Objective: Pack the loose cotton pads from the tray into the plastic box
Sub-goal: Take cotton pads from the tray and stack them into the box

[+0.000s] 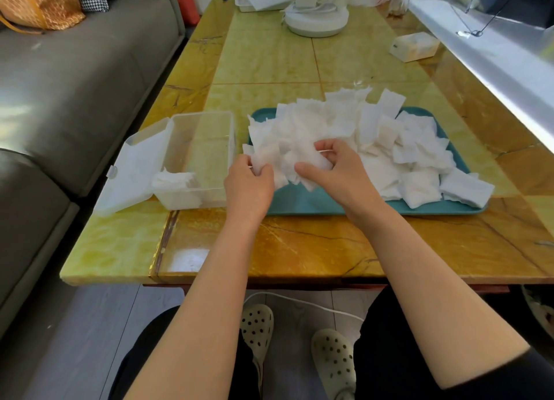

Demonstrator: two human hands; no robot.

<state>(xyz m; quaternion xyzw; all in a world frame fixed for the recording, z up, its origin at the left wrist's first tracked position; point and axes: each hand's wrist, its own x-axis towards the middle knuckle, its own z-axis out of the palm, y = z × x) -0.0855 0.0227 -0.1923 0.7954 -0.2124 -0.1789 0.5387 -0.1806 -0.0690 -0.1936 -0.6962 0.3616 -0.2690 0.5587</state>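
Grey sofa (75, 79) left; tissue pack (415, 46), fan base (317, 20) far.

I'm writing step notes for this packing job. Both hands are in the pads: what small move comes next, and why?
Probably lift the gripped pads and carry them left into the box. The left hand and right hand both grip them at the near-left edge of the tray. The box stands open right beside it, holding only a small stack.

You've got soft, matt white cotton pads (344, 130) heaped on a smooth teal plastic tray (314, 202). Beside it sits your clear, faintly cloudy plastic box (204, 121), and the glossy, marble-look table (269, 61) throws reflections.
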